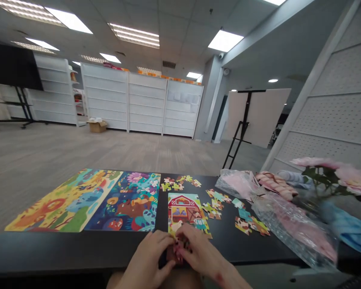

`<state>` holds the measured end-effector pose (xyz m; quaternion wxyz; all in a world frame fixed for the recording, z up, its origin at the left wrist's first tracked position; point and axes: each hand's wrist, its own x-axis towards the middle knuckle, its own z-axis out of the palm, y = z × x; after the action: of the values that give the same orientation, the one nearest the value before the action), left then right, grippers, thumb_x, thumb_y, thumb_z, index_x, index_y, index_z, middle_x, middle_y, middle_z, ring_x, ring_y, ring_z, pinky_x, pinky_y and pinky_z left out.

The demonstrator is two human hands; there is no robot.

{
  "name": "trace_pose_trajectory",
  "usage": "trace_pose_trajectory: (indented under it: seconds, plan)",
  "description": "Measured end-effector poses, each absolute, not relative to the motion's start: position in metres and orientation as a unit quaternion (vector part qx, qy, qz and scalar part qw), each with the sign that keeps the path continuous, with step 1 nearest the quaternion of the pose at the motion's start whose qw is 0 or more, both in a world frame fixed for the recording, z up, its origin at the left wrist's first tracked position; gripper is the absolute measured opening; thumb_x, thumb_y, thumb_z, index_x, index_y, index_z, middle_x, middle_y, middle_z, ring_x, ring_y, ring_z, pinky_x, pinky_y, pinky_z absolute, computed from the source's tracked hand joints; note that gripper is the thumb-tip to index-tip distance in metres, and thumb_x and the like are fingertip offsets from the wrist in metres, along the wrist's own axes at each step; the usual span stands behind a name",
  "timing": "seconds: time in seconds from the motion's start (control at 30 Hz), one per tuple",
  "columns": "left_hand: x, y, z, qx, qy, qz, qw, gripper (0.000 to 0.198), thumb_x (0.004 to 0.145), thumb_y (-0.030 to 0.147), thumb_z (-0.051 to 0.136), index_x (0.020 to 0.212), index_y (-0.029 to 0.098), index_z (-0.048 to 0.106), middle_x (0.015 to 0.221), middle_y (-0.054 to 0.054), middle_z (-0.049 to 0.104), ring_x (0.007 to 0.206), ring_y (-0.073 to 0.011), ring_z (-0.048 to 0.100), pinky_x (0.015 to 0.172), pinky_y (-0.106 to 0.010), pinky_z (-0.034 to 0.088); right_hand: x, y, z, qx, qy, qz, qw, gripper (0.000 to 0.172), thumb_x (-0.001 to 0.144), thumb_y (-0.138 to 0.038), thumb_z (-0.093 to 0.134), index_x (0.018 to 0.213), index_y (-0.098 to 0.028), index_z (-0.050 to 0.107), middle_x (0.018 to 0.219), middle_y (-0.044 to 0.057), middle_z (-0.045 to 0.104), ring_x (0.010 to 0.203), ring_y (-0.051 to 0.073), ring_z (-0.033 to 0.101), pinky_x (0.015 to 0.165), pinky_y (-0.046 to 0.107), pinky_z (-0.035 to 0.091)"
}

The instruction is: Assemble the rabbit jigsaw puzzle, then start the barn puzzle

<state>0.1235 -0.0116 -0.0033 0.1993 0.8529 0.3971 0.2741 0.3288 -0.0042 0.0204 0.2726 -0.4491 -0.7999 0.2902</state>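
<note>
At the front edge of the black table, my left hand [152, 257] and my right hand [200, 251] meet with curled fingers. Between them are small reddish-pink pieces [178, 251], partly covered by the fingers and blurred. Just beyond my hands lies a barn picture [183, 210] with a red barn and animals; its lower part is hidden by my fingers. Loose puzzle pieces lie behind it [180, 183] and to its right [215, 204], with more farther right [249, 222].
Two colourful animal pictures lie at the left, one yellow [66, 200] and one dark blue [126, 202]. Plastic-wrapped pink cloth [301, 228], blue cloth [349, 226] and pink flowers [355, 176] are at the right. An easel [240, 128] stands beyond the table [78, 251].
</note>
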Motion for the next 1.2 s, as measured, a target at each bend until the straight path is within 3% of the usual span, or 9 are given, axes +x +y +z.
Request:
trace_pose_trajectory:
  seconds: [0.07, 0.17, 0.3, 0.53, 0.67, 0.87, 1.07, 1.2]
  plan:
    - [0.122, -0.015, -0.002, 0.856, 0.405, 0.272, 0.173, 0.030, 0.082, 0.015, 0.067, 0.108, 0.029, 0.071, 0.127, -0.006, 0.067, 0.117, -0.0276, 0.062, 0.100, -0.043, 0.051, 0.335, -0.009, 0.024, -0.459, -0.817, 0.203, 0.283, 0.019, 0.082, -0.009, 0.059, 0.094, -0.022, 0.063, 0.105, 0.005, 0.066, 0.102, 0.021, 0.062, 0.090, 0.034, 0.052]
    - [0.122, -0.016, -0.004, 0.859, 0.413, 0.274, 0.131, 0.023, 0.085, 0.018, 0.068, 0.104, 0.029, 0.073, 0.135, -0.006, 0.061, 0.122, -0.0304, 0.059, 0.100, -0.045, 0.051, 0.360, -0.018, 0.019, -0.462, -0.828, 0.155, 0.277, 0.015, 0.088, -0.015, 0.058, 0.098, -0.023, 0.067, 0.112, 0.008, 0.067, 0.107, 0.024, 0.063, 0.094, 0.037, 0.053]
    - [0.123, -0.012, -0.009, 0.867, 0.407, 0.267, 0.103, 0.020, 0.090, 0.024, 0.066, 0.108, 0.031, 0.071, 0.123, -0.004, 0.067, 0.112, -0.0267, 0.063, 0.094, -0.040, 0.054, 0.395, -0.035, -0.011, -0.443, -0.850, 0.093, 0.269, 0.041, 0.084, -0.020, 0.069, 0.124, -0.030, 0.067, 0.127, 0.008, 0.069, 0.122, 0.029, 0.061, 0.102, 0.044, 0.051]
    - [0.123, -0.006, -0.018, 0.885, 0.406, 0.216, 0.072, 0.033, 0.087, 0.032, 0.069, 0.120, 0.035, 0.066, 0.134, -0.003, 0.064, 0.119, -0.0318, 0.061, 0.096, -0.047, 0.054, 0.409, -0.045, -0.038, -0.439, -0.849, 0.035, 0.291, 0.034, 0.090, -0.018, 0.064, 0.118, -0.035, 0.071, 0.123, 0.003, 0.074, 0.114, 0.025, 0.067, 0.096, 0.039, 0.058]
    - [0.122, -0.002, -0.010, 0.898, 0.383, 0.197, 0.090, 0.039, 0.082, 0.026, 0.070, 0.120, 0.034, 0.066, 0.142, -0.002, 0.061, 0.131, -0.0331, 0.054, 0.103, -0.048, 0.051, 0.406, -0.042, -0.032, -0.428, -0.847, 0.031, 0.315, 0.037, 0.090, -0.014, 0.063, 0.119, -0.035, 0.070, 0.122, 0.004, 0.073, 0.113, 0.025, 0.066, 0.095, 0.038, 0.058]
    - [0.127, 0.005, 0.007, 0.888, 0.390, 0.181, 0.165, 0.035, 0.074, 0.020, 0.072, 0.108, 0.028, 0.068, 0.134, -0.003, 0.065, 0.124, -0.0290, 0.059, 0.104, -0.043, 0.050, 0.402, -0.033, -0.029, -0.407, -0.853, 0.048, 0.323, 0.042, 0.089, -0.007, 0.055, 0.118, -0.034, 0.070, 0.107, 0.007, 0.074, 0.086, 0.019, 0.070, 0.072, 0.029, 0.060]
    - [0.127, 0.009, 0.003, 0.892, 0.390, 0.152, 0.170, 0.039, 0.080, 0.025, 0.071, 0.119, 0.030, 0.065, 0.137, -0.004, 0.062, 0.128, -0.0289, 0.055, 0.107, -0.043, 0.047, 0.397, -0.031, -0.012, -0.430, -0.856, 0.098, 0.269, 0.047, 0.082, -0.002, 0.056, 0.116, -0.032, 0.070, 0.121, 0.007, 0.071, 0.119, 0.027, 0.063, 0.101, 0.042, 0.055]
    - [0.128, 0.014, -0.001, 0.920, 0.356, 0.113, 0.121, 0.057, 0.080, 0.023, 0.071, 0.133, 0.040, 0.056, 0.145, -0.003, 0.057, 0.127, -0.0326, 0.055, 0.102, -0.048, 0.048, 0.397, -0.029, -0.002, -0.426, -0.864, 0.132, 0.236, 0.047, 0.079, -0.001, 0.057, 0.113, -0.031, 0.071, 0.126, 0.005, 0.070, 0.127, 0.026, 0.058, 0.107, 0.041, 0.051]
